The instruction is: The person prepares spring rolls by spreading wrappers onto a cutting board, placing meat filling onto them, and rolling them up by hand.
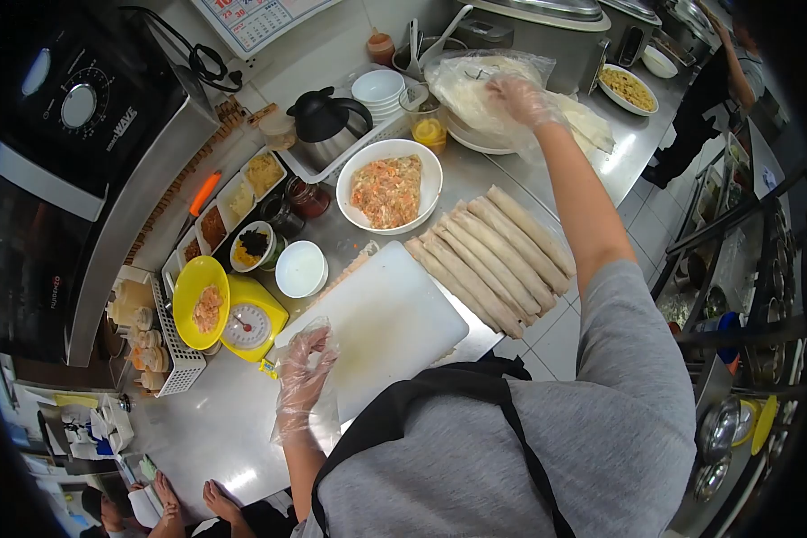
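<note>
My left hand (307,372), in a clear plastic glove, hovers by the left edge of a white cutting board (386,314). Its fingers are loosely curled, with a gap to the thumb and nothing visible between them. Stretched far forward, my gloved right hand (522,100) has its fingers down on pale, thin wrapper sheets (475,85) partly covered by clear plastic; the fingertips are partly hidden. Several long uncooked rolls (489,260) lie side by side right of the board. Behind the board stands a white bowl of minced filling (387,186).
A yellow scale (253,323) carries a yellow bowl (188,291) with some filling. Small ingredient tubs (238,202), jars (307,197) and a black-and-steel jug (325,121) line the wall side. Other people's hands (193,507) rest at the lower left; another person (713,99) stands far right.
</note>
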The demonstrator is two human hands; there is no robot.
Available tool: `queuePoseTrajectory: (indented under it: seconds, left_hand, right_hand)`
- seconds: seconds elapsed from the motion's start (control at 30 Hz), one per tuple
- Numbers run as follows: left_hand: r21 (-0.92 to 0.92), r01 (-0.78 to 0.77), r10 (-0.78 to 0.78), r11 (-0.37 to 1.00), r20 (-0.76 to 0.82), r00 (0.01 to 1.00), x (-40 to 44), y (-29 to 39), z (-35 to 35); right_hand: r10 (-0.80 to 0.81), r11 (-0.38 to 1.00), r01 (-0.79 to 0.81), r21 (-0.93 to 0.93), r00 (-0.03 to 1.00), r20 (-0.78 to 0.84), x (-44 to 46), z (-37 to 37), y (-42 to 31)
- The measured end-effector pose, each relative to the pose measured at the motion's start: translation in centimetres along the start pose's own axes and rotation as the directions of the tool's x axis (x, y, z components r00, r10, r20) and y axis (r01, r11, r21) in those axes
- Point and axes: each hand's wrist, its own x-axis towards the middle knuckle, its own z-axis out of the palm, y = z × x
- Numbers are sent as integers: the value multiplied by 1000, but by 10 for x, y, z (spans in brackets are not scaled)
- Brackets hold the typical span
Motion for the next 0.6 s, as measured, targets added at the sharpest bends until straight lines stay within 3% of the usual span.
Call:
queuePoseTrajectory:
  seconds: [0.03, 0.07, 0.13, 0.17, 0.23, 0.27, 0.33, 0.37, 0.43, 0.5, 0.53, 0.6]
  left_hand:
    - [-9, -17, 17, 1000, 15, 1000, 3, 1, 3]
    - [-7, -16, 17, 1000, 13, 1000, 5, 5, 5]
    - [30, 8, -10, 1000, 46, 999, 9, 12, 8]
    - [34, 8, -9, 999, 41, 999, 10, 13, 9]
    - [43, -7, 4, 999, 57, 998, 10, 12, 10]
    - [46, -3, 1, 999, 47, 999, 9, 12, 10]
    - [56, 24, -25, 998, 31, 999, 5, 12, 9]
    - [59, 29, -30, 998, 23, 999, 2, 11, 7]
    - [60, 16, -16, 998, 7, 1000, -2, 7, 1]
    - [63, 24, -24, 998, -9, 1000, -5, 4, -3]
    - [65, 28, -28, 997, -14, 1000, -7, 3, -4]
    - [62, 23, -22, 998, -15, 1000, -7, 1, -4]
  right_hand:
    - [-128, 991, 127, -51, 992, -15, 7, 8, 4]
    - [-129, 990, 128, -50, 991, -16, 11, 17, 7]
    - [163, 938, -135, -319, 985, 63, 21, 33, 0]
    - [159, 940, -132, -316, 986, 60, 26, 37, 0]
    - [34, 863, -16, -506, 999, 26, 42, 53, 9]
    - [24, 866, -9, -501, 999, 24, 49, 55, 11]
    - [231, 885, -200, -421, 973, 22, 59, 47, 4]
    - [223, 889, -193, -416, 975, 24, 59, 38, 2]
    - [-2, 958, -47, -282, 986, -169, 56, -2, -12]
    - [-24, 978, -52, -201, 935, -355, 65, -25, -6]
    - [-28, 979, -46, -200, 935, -353, 68, -47, -14]
    - [125, 984, -150, -96, 965, -231, 70, -93, -28]
